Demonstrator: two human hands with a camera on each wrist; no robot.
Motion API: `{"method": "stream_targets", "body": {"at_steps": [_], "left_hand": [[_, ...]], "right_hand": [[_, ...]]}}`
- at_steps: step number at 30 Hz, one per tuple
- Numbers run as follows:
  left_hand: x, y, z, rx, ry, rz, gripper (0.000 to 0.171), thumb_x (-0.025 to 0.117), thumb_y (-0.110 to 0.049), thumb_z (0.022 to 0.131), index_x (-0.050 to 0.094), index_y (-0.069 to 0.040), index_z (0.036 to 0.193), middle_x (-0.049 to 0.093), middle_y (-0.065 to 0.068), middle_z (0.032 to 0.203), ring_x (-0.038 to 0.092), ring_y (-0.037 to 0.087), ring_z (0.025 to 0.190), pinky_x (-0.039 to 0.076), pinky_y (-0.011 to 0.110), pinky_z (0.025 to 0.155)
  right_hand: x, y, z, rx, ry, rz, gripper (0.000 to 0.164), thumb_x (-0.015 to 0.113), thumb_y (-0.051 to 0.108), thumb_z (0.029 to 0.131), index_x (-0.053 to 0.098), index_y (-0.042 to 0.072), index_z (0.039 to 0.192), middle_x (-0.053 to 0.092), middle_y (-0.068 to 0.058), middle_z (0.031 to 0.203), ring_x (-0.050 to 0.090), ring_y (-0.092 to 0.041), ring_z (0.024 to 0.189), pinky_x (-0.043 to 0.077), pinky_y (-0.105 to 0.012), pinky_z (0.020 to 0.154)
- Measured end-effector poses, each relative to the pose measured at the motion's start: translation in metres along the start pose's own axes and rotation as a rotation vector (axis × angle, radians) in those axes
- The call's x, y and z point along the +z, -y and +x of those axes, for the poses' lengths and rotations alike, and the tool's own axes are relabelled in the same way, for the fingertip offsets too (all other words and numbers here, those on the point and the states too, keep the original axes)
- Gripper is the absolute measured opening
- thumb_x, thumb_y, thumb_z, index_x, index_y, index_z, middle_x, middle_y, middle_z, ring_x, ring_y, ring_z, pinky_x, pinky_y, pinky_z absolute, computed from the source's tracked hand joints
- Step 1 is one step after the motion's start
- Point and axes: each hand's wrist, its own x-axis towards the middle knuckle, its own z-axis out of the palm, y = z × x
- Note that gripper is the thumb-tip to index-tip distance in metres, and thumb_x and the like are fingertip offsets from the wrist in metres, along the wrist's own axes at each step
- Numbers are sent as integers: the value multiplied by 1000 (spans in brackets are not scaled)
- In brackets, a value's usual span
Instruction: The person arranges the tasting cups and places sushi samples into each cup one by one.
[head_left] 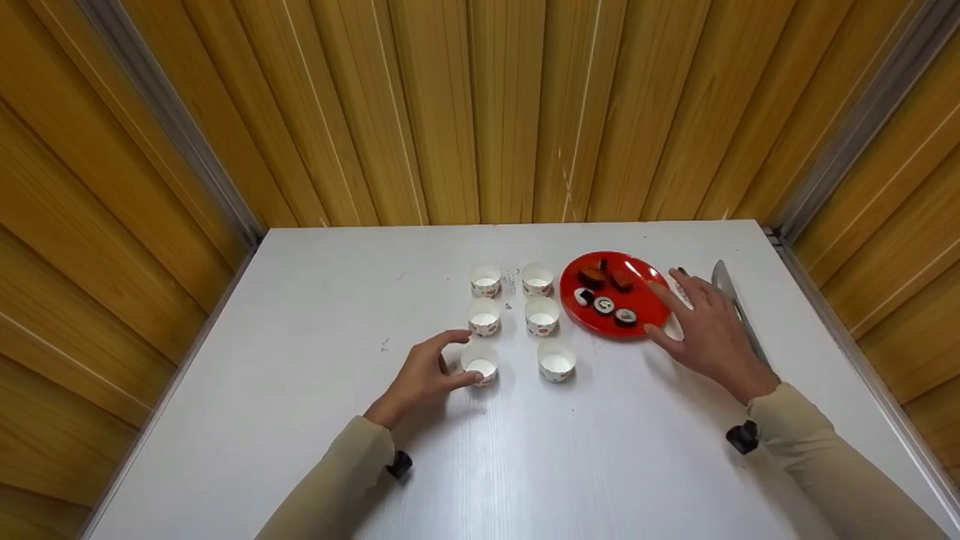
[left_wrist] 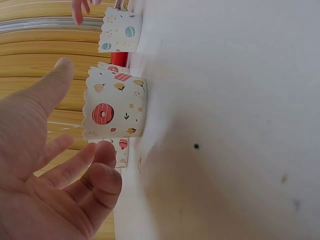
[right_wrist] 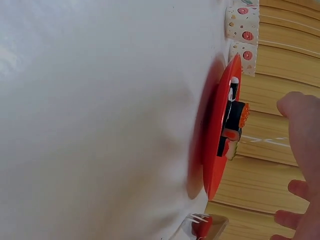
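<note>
My left hand [head_left: 427, 373] is at the front-left paper cup [head_left: 480, 366], thumb and fingers spread to either side of it. In the left wrist view this cup [left_wrist: 116, 105] stands upright, patterned with donuts and scalloped at the rim; a firm grip on it is not visible. My right hand [head_left: 709, 330] hovers at the right edge of a red plate [head_left: 637, 328], fingers spread and holding nothing. On that plate lie several sushi pieces, among them a white roll [head_left: 604, 305] and an orange-topped one [right_wrist: 244, 115].
More paper cups stand in two columns left of the plate, including a front-right cup [head_left: 556, 362]. Right of my right hand lies a long metal utensil [head_left: 721, 281]. A fork [right_wrist: 199, 218] shows beyond the plate. Wood-patterned panels [head_left: 502, 112] enclose the white table [head_left: 337, 300].
</note>
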Motion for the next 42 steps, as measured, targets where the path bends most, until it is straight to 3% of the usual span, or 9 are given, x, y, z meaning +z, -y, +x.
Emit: {"method": "stream_targets", "body": {"at_steps": [7, 19, 30, 42], "left_hand": [[-4, 1, 0, 14, -42, 10, 69, 85, -38, 85, 59, -7, 141, 65, 12, 134, 53, 12, 66, 46, 25, 62], [-15, 2, 1, 32, -143, 44, 65, 82, -41, 89, 58, -12, 142, 64, 14, 136, 56, 17, 64, 47, 27, 59], [-9, 5, -1, 23, -113, 34, 66, 82, -40, 88, 59, -8, 141, 64, 15, 134, 56, 14, 65, 47, 26, 59], [-2, 7, -1, 9, -26, 6, 72, 85, -40, 85, 57, -7, 143, 64, 11, 135, 57, 15, 70, 48, 26, 64]], "right_hand": [[1, -14, -5, 61, 3, 7, 82, 80, 34, 87, 40, 24, 158, 30, -18, 162, 30, -48, 142, 24, -74, 109], [3, -26, -7, 60, -45, 26, 75, 76, 37, 89, 44, 19, 155, 31, -21, 160, 29, -51, 141, 22, -73, 110], [9, -35, -16, 94, -32, 37, 76, 76, 37, 90, 42, 20, 155, 32, -23, 158, 29, -55, 139, 22, -73, 110], [7, -50, -16, 152, 67, 18, 77, 70, 39, 95, 33, 23, 161, 23, -25, 162, 23, -57, 141, 20, -76, 108]]}}
